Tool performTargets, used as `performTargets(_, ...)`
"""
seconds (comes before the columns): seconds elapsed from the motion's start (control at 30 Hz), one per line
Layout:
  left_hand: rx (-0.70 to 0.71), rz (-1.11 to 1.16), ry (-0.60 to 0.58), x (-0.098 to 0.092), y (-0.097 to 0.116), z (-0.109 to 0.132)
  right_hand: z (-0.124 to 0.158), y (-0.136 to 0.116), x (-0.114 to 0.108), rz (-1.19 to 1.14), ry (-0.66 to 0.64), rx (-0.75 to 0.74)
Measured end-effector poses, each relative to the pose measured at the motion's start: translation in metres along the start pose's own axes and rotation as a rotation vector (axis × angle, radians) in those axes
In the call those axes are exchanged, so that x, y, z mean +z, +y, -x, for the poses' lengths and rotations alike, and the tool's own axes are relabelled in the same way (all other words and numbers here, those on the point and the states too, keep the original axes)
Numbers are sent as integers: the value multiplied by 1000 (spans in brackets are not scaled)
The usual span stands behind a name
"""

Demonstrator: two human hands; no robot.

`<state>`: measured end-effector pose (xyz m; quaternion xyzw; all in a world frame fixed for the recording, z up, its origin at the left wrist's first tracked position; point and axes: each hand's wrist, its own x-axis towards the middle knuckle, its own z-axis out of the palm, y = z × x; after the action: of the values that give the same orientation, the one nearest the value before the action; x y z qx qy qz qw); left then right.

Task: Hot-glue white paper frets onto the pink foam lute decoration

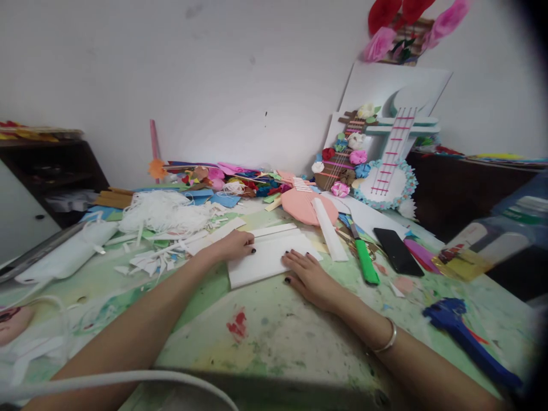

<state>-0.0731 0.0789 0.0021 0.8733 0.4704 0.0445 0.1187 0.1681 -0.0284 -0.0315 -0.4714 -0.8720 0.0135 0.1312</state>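
A white foam sheet (268, 257) lies flat on the paint-stained green table (274, 337). My left hand (234, 245) rests on the sheet's upper left edge with its fingers curled, pressing down on it. My right hand (309, 277) lies flat on the sheet's right edge, fingers stretched out and apart. A thin white strip (274, 230) sits along the sheet's far edge, and a longer white strip (329, 229) lies angled to the right of it.
A green-handled knife (363, 257) and a black phone (397, 251) lie to the right. A blue glue gun (464, 337) sits at the near right. White scraps (165, 214) pile up at left. Paper-flower crafts (377, 160) lean on the wall.
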Motion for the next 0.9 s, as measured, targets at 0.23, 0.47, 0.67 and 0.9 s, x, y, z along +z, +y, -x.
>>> performTargets(0.23, -39, -124, 14, 3, -1, -3, -8, -7, -9, 132, 33, -11)
performTargets(0.47, -55, -231, 17, 6, -2, 0, -7, -6, -6, 94, -18, 32)
performTargets(0.67, -70, -294, 34, 4, 3, 6, -9, -9, -9, 66, -60, -2)
performTargets(0.9, -30, -271, 68, 1, 2, 8, -8, -20, -19, 104, -34, -88)
